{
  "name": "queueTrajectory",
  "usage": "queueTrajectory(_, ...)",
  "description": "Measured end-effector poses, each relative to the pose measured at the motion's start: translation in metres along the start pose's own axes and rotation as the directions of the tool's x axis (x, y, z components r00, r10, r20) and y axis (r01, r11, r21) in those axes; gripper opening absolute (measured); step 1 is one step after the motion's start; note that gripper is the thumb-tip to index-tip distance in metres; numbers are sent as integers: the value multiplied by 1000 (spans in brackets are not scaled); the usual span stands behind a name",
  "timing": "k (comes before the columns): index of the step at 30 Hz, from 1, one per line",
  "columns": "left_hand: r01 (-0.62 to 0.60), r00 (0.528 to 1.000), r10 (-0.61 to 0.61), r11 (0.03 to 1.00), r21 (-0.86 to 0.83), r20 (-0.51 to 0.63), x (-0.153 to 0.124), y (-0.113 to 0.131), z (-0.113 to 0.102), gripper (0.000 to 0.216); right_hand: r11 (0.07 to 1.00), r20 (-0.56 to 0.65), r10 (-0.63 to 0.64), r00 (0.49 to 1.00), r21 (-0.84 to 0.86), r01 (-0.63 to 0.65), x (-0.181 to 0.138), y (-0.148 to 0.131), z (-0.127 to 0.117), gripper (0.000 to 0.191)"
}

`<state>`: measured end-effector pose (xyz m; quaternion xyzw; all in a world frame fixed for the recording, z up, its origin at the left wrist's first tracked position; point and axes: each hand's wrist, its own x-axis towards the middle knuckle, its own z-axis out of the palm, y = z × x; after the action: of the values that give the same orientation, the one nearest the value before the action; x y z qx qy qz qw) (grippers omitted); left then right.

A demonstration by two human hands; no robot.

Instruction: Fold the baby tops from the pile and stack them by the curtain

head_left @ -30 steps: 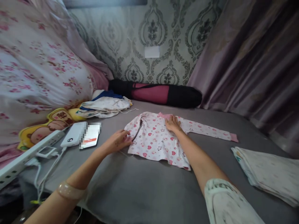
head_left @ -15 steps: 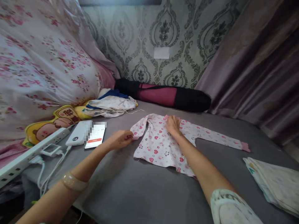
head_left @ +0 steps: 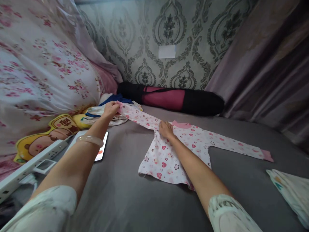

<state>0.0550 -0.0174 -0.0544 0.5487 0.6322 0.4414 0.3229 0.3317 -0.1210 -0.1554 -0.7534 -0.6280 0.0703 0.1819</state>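
Note:
A child's long-sleeved shirt [head_left: 169,154], white with pink hearts and flowers and a pink collar, lies spread on the grey bed. My left hand [head_left: 111,109] pinches the pink cuff of the left-side sleeve and holds that sleeve stretched out, raised towards the clothes pile. On the shoulder where this sleeve joins, my right hand [head_left: 166,130] rests palm down, its fingers extended on the fabric. The opposite sleeve runs out flat to the right and ends in another pink cuff.
Behind the left hand sit piled clothes [head_left: 116,120]. A black and pink roll bag [head_left: 164,98] lies along the wall. Left are a yellow plush cushion [head_left: 38,146], a power strip [head_left: 45,154] and a phone [head_left: 101,151]. Folded cloth [head_left: 292,193] lies at right.
My left hand has pulled the sleeve from its bent position outward to the upper left, straightening it. My right hand has shifted left from near the collar to the shoulder.

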Motion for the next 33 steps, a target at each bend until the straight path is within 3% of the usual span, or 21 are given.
queueTrajectory(5,8,997,24,903,430,-69,24,-30,12,16,997,40,36,999,-66,-34,-7,-13,6,61)
queueTrajectory(13,-70,994,112,720,691,-16,15,-64,22,30,994,37,51,998,-103,-46,-9,-17,11,63)
queueTrajectory(15,-99,977,203,691,716,-61,7,-60,27,35,994,20,51,998,-99,-49,-8,-17,12,62)
queueTrajectory(18,-218,897,434,605,766,-87,-14,-44,45,40,995,-4,52,999,-89,-53,-8,-17,14,61)
queueTrajectory(20,-398,847,526,541,741,71,-32,-34,69,38,995,-9,56,998,-84,-56,-8,-18,15,61)
queueTrajectory(21,-508,827,516,515,691,223,-41,-31,84,37,995,-9,57,998,-83,-58,-8,-18,15,61)
queueTrajectory(23,-703,709,446,511,495,546,-57,-30,117,40,995,-8,55,998,-84,-55,-9,-17,13,61)
queueTrajectory(25,-749,622,418,566,346,662,-69,-35,144,45,995,-11,46,999,-87,-47,-11,-17,12,59)
queueTrajectory(28,-731,636,400,588,348,660,-75,-47,165,49,995,-9,39,999,-89,-40,-13,-17,10,56)
queueTrajectory(33,-713,682,354,517,474,640,-74,-55,163,49,997,22,39,999,-72,-37,-9,-16,8,55)
